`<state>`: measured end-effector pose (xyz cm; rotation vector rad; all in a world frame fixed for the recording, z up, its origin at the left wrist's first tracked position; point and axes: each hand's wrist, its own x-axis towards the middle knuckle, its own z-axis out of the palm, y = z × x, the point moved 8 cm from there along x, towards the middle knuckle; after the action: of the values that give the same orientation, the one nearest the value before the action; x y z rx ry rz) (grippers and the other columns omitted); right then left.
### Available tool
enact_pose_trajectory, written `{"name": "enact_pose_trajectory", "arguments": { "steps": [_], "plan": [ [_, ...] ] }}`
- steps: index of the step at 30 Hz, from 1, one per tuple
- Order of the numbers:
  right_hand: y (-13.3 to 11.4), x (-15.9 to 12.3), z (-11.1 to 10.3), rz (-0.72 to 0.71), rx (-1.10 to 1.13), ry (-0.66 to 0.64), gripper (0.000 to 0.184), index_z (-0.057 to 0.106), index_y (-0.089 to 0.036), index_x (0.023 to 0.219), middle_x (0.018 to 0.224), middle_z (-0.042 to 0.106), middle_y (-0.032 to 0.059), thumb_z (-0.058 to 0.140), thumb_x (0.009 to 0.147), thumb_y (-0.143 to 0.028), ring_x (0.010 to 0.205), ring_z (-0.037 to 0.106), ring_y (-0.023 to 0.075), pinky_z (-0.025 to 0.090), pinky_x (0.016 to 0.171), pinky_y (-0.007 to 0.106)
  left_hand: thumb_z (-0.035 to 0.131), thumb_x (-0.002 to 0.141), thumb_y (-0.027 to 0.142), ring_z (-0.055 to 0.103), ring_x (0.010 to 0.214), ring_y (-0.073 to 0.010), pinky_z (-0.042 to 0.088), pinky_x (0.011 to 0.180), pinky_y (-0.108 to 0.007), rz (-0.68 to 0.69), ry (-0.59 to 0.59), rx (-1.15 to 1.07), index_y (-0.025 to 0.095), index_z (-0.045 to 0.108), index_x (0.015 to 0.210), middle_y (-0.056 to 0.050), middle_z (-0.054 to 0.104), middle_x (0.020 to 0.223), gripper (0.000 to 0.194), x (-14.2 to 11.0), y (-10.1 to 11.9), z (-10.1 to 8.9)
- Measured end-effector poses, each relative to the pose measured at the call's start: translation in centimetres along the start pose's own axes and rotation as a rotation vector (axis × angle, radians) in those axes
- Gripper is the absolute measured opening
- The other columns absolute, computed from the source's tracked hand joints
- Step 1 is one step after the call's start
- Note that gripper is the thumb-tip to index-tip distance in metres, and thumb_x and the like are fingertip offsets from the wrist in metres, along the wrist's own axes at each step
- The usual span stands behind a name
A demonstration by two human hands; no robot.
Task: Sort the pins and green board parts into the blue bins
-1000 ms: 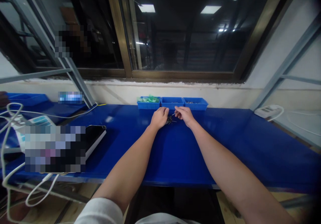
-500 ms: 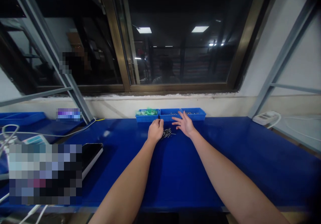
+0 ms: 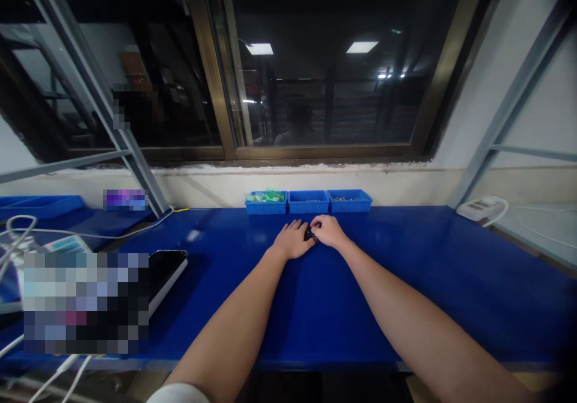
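Observation:
My left hand (image 3: 293,239) and my right hand (image 3: 328,230) lie close together on the blue table (image 3: 315,295), fingers curled over a small heap of dark metal pins (image 3: 309,234). Only a sliver of the heap shows between the hands; most of it is hidden under them. Just behind the hands stand three small blue bins: the left one (image 3: 265,202) holds green parts, the middle one (image 3: 308,201) and the right one (image 3: 349,199) hold small metal pieces.
A dark flat device (image 3: 164,268) and white cables (image 3: 27,234) lie on the table's left side. A white power strip (image 3: 478,207) sits at the far right. A window with a brown frame (image 3: 315,150) runs behind the bins.
My right hand, spread open above the pins half a second ago, has come down and closed in beside the left. Both hands now cover the heap.

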<state>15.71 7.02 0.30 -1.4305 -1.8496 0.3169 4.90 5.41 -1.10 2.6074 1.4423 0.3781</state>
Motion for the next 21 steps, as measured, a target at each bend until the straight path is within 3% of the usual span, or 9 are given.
{"name": "enact_pose_trajectory", "arguments": {
  "steps": [7, 21],
  "plan": [
    [-0.5, -0.17, 0.33, -0.049, -0.014, -0.096, 0.012, 0.067, -0.019, 0.07, 0.076, 0.065, 0.0038, 0.058, 0.063, -0.019, 0.07, 0.057, 0.0161, 0.043, 0.068, 0.026, 0.036, 0.081, 0.057, 0.027, 0.131, -0.0298, 0.021, 0.106, -0.046, 0.007, -0.001, -0.014, 0.019, 0.036, 0.132, -0.014, 0.032, 0.142, 0.064, 0.1, -0.08, 0.03],
    [0.44, 0.32, 0.92, -0.058, -0.051, -0.099, 0.009, 0.067, -0.019, 0.072, 0.08, 0.064, 0.0055, 0.058, 0.07, -0.019, 0.072, 0.056, 0.016, 0.041, 0.071, 0.029, 0.043, 0.08, 0.053, 0.034, 0.127, -0.0291, 0.026, 0.103, -0.048, 0.032, 0.032, -0.054, 0.017, 0.045, 0.125, -0.016, 0.042, 0.135, 0.058, 0.09, 0.31, -0.46]
  ]
}}
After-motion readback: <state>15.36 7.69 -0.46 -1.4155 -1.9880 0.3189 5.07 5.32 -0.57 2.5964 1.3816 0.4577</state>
